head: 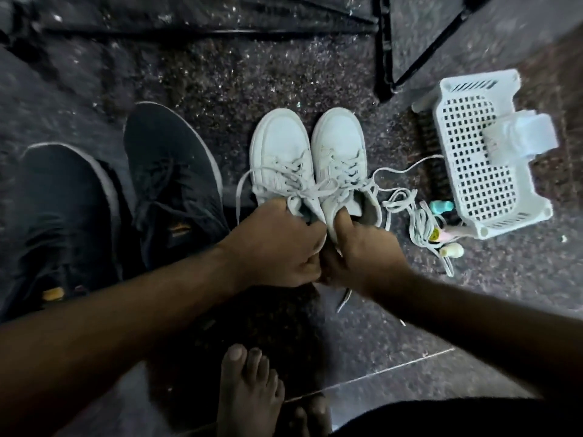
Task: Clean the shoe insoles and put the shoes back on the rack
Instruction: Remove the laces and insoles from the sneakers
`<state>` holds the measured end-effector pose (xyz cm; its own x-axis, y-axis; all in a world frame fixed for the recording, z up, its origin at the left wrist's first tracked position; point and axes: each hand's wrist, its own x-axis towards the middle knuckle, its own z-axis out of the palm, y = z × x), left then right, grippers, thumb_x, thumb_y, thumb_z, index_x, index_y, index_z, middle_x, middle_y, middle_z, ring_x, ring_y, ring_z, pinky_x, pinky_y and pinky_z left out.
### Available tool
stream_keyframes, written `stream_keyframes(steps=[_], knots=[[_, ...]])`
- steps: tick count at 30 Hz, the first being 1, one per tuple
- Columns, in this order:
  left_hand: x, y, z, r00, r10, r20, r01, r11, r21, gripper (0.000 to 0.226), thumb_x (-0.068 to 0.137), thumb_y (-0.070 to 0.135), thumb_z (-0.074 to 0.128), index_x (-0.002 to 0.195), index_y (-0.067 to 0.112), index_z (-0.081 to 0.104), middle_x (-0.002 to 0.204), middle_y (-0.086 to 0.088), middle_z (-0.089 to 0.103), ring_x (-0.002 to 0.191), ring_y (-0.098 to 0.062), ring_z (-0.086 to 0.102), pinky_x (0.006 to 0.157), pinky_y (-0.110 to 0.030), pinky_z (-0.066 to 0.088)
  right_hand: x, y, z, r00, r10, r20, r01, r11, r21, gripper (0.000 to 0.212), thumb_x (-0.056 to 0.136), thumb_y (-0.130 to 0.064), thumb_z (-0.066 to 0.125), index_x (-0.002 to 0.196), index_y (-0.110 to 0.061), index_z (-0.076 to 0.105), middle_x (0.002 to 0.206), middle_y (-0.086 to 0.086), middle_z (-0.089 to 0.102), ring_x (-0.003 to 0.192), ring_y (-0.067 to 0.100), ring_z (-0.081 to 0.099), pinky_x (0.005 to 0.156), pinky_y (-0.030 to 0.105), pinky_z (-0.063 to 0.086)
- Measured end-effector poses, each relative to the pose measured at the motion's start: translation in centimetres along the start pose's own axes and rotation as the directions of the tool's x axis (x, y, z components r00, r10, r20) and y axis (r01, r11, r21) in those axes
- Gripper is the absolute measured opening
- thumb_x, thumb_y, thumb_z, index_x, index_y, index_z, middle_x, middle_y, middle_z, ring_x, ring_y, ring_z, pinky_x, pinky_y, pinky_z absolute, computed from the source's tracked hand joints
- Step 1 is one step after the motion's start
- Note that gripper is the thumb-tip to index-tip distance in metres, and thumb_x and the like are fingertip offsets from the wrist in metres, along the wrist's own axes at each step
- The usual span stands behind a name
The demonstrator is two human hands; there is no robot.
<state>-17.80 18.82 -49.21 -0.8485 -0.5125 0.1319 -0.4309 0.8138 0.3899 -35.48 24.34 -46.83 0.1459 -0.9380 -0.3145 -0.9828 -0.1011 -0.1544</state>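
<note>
White sneakers (310, 159) sit side by side on the floor, toes pointing away, heels under my fists. Left hand (277, 244) grips the left shoe's collar; right hand (362, 250) pinches the right one's, thumb inside. Risk: loose laces (407, 200) trail toward the basket (492, 159) and may snag it on lift. Black shoes (126, 197) sit just left.

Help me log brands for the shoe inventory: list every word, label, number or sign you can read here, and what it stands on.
No text can be read in this view.
Black shoes: orange patches at the heels, too blurred to read.
White shoes, held by the left hand and right hand: no visible marking.
White basket: no lettering visible.
Small items beside the basket: a yellow spot, too small to read.
</note>
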Motion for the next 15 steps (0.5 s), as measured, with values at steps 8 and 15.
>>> stream_keyframes(steps=[8, 15], knots=[[-0.3, 1.0, -4.2, 0.981, -0.13, 0.144, 0.115, 0.988, 0.106, 0.038, 0.099, 0.052, 0.046, 0.074, 0.023, 0.047, 0.059, 0.005, 0.047, 0.062, -0.021, 0.046, 0.058, -0.031, 0.024, 0.4, -0.8, -3.7, 0.935, -0.047, 0.352, 0.109, 0.981, -0.158, 0.04, 0.097, -0.038, 0.052, 0.119, -0.006, 0.042, 0.1, 0.016, 0.062, 0.076, 0.027, 0.056, 0.066, 0.029, 0.04], [-5.7, 11.1, -7.3, 0.947, -0.29, 0.139, 0.177, 0.831, 0.528, 0.027, 0.095, 0.041, 0.051, 0.115, 0.025, 0.058, 0.113, -0.006, 0.066, 0.104, -0.031, 0.065, 0.072, -0.038, 0.048, -7.2, -4.0, -6.1, 1.0, -0.007, 0.021, 0.016, 0.893, -0.449, 0.05, 0.092, -0.035, 0.057, 0.134, -0.01, 0.045, 0.125, 0.013, 0.057, 0.106, 0.033, 0.063, 0.077, 0.036, 0.05]])
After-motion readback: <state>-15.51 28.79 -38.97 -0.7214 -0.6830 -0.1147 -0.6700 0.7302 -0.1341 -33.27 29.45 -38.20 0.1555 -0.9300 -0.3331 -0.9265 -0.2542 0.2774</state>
